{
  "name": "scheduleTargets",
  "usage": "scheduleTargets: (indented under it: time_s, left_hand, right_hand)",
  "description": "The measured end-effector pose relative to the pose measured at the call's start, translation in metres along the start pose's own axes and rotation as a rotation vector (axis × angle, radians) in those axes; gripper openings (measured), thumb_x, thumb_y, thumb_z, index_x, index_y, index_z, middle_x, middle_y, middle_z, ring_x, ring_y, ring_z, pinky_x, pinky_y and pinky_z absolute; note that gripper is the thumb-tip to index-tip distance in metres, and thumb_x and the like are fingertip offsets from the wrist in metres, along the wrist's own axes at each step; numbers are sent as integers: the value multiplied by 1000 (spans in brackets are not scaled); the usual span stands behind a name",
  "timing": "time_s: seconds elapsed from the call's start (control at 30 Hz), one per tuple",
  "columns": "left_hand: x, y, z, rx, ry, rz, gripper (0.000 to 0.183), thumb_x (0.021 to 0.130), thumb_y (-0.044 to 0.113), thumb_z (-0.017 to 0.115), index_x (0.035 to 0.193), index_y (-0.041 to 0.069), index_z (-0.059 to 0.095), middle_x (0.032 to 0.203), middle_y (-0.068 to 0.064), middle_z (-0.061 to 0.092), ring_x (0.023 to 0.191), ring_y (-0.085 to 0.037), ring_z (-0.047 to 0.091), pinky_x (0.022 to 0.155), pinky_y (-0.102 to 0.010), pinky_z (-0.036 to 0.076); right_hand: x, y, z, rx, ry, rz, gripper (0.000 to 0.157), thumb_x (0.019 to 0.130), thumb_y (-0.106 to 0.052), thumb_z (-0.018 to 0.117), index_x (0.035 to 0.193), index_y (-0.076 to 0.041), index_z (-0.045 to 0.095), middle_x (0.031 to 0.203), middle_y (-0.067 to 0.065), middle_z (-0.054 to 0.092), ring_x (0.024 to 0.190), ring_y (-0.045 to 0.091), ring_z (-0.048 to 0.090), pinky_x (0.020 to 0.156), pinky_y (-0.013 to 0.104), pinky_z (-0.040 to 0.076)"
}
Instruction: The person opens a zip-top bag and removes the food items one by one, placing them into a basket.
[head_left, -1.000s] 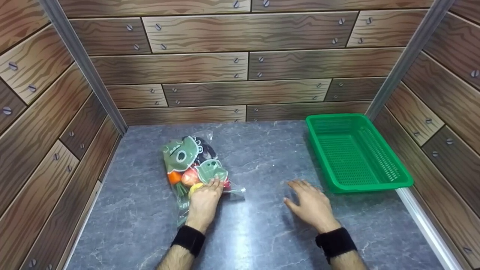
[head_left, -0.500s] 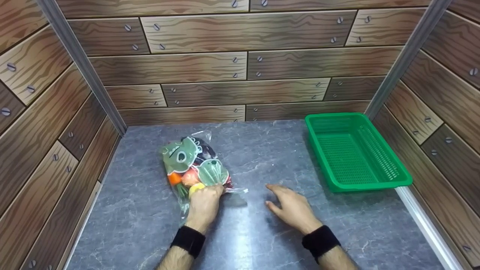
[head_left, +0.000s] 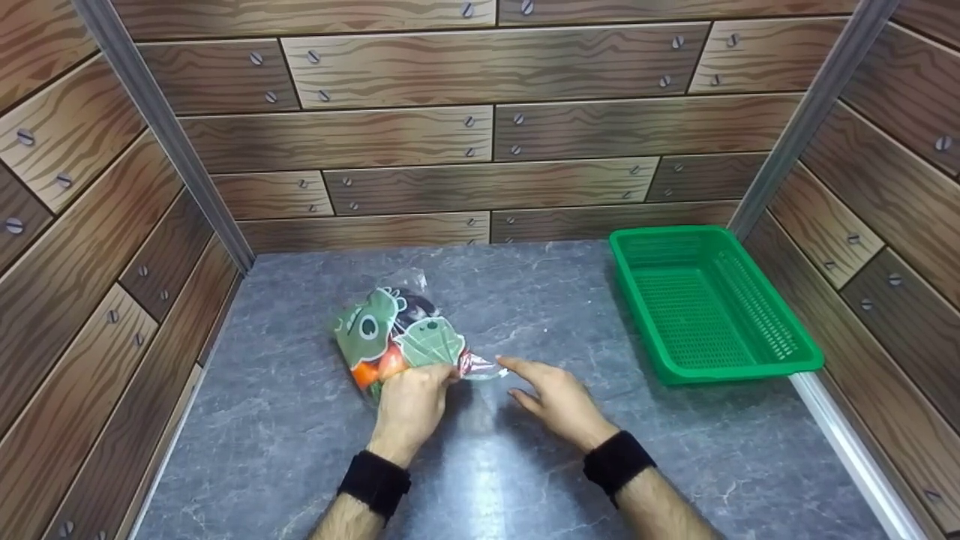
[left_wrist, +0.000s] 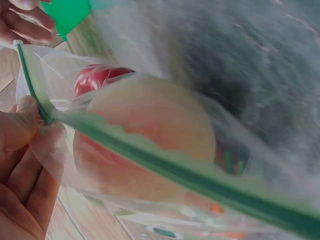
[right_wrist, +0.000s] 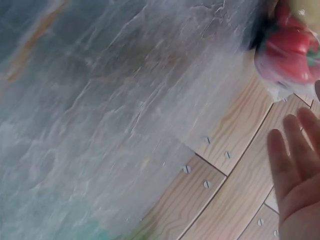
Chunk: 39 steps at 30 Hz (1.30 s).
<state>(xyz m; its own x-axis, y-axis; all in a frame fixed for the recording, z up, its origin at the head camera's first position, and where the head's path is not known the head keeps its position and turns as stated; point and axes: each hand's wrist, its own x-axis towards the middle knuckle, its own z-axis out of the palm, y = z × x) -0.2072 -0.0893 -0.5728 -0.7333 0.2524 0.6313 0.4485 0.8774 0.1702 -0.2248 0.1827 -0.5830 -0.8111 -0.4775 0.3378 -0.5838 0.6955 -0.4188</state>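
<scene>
A clear zip bag (head_left: 431,345) with green cartoon shapes lies tilted on the grey surface. Through its plastic show a dark, glossy thing (head_left: 417,304), something orange (head_left: 365,373) and a red pepper (right_wrist: 290,52). In the left wrist view a large, round, pale pink fruit (left_wrist: 145,135) sits behind the green zip strip (left_wrist: 150,159). My left hand (head_left: 412,405) pinches the bag's edge at this strip between thumb and fingers. Close by the white slider (left_wrist: 18,43) at the bag's corner is my right hand (head_left: 559,401), its fingers extended; whether they touch it I cannot tell.
A green plastic basket (head_left: 651,330) with a perforated bottom stands at the back right, near the side wall. Wood-patterned walls (head_left: 390,135) enclose the grey marbled surface (head_left: 525,300) at the back and on both sides.
My left fingers, at first lying on the bag, now grip its edge, and the bag has lifted and turned slightly. My right hand has moved left to the bag's corner.
</scene>
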Motion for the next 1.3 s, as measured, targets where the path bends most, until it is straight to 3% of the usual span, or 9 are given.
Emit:
scheduleTargets:
  time_s: [0.23,0.5,0.63,0.73,0.93,1.13,1.3]
  left_hand:
    - [4,10,-7,-50,-24,9,11,91,15,98,95,21,90,89,3,90,76,-18,86,72,-42,64]
    - [3,16,-13,-128,-94,-32,9,103,25,92,110,22,87,99,3,91,82,-21,86,67,-43,68]
    - [2,19,-15,-80,-170,0,34,100,30,94,132,20,85,128,-2,91,109,-22,90,87,-44,74]
    - [0,22,-14,-33,-242,25,60,95,26,97,151,16,78,154,-4,81,138,-23,82,107,-47,71]
    - [7,23,-18,-75,-357,18,80,91,5,88,167,9,64,173,-8,66,159,-27,68,128,-52,60]
    - [25,13,-34,-141,-306,4,70,94,-4,85,162,4,68,164,-15,72,149,-33,75,122,-52,64]
    - [44,7,-49,-96,-221,59,60,96,-7,84,154,1,73,156,-19,77,143,-36,79,117,-50,67]
  right_hand:
    - [10,0,0,109,145,-74,35,101,-10,89,136,-16,87,136,9,88,120,31,88,105,46,73]
    - [15,-2,-13,76,260,-165,30,97,-9,93,127,-16,91,125,8,91,108,27,91,93,40,75]
    - [20,-9,-21,69,274,-175,30,98,-9,93,127,-15,91,125,8,91,110,26,91,95,39,75]
    - [22,-11,-25,59,292,-191,27,98,-9,93,125,-14,92,125,7,91,111,26,91,95,40,75]
    - [23,-12,-37,37,316,-189,23,98,-10,94,120,-12,91,125,8,91,111,28,91,95,43,75]
    - [28,-18,-52,28,349,-189,22,97,-11,95,119,-15,92,124,8,91,110,27,91,92,44,76]
    - [32,-23,-65,14,382,-194,23,97,-9,95,119,-14,91,125,10,91,111,29,91,91,45,76]
